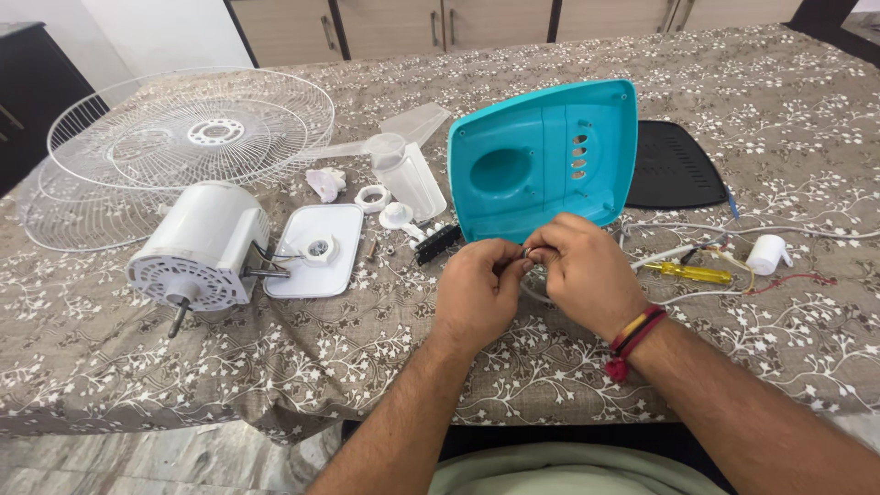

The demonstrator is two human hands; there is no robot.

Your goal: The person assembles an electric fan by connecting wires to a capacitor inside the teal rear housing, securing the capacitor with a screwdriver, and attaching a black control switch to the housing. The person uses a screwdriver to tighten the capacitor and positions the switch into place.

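My left hand (477, 289) and my right hand (587, 270) meet fingertip to fingertip over the patterned tablecloth (275, 357), pinching thin wires (530, 257) between them. The wires run from the turquoise plastic fan base shell (545, 156), which stands tilted right behind my hands. White cable (697, 295) trails from under my right hand toward the right. A red and yellow thread band sits on my right wrist.
A white fan motor (202, 246) lies at left beside a white plate (316, 252). White wire fan guards (183, 137) sit far left. Clear fan blades (408, 170), small white parts, a black panel (674, 165), a yellow screwdriver (692, 272) and a white capacitor (765, 254) lie around.
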